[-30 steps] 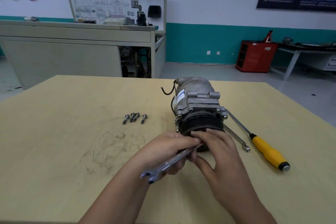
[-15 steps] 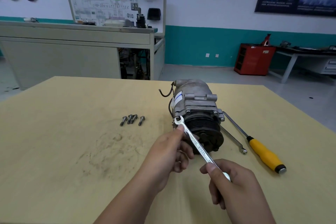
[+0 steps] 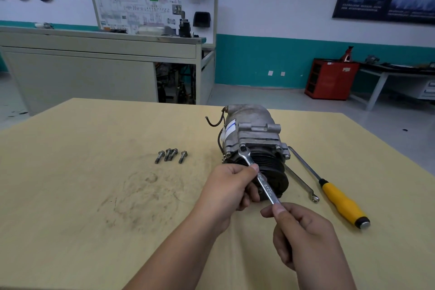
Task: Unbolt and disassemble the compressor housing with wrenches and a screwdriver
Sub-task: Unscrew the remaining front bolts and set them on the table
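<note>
We see both hands on 1 wrench [image 3: 267, 188]. The left hand [image 3: 226, 190] pinches its shank just below the open head, thumb on top and the other fingers curled beneath; the right hand [image 3: 303, 231] pinches the near end between thumb and forefinger, the remaining fingers curled toward the palm. The wrench slants up and away from the right hand, past the left thumb, and its open head sits at a bolt head on the front-left flange of the compressor [image 3: 254, 132]; we cannot tell how fully it seats there. The compressor lies on the table [image 3: 82, 183] just beyond the left hand's fingers; its black pulley [image 3: 275, 173] faces us, partly hidden behind the left hand and the wrench.

Left of the left hand and a little farther off, 4 loose bolts [image 3: 170, 155] lie in a row on the table, the middle 2 close together. Right of both hands, a second wrench [image 3: 302, 185] lies beside the pulley, its ring end nearest us; just right of it lies a screwdriver [image 3: 342, 203] with a yellow handle, its shaft running away toward the compressor's right side. Dark smudges [image 3: 141, 195] mark the table left of the left wrist.
</note>
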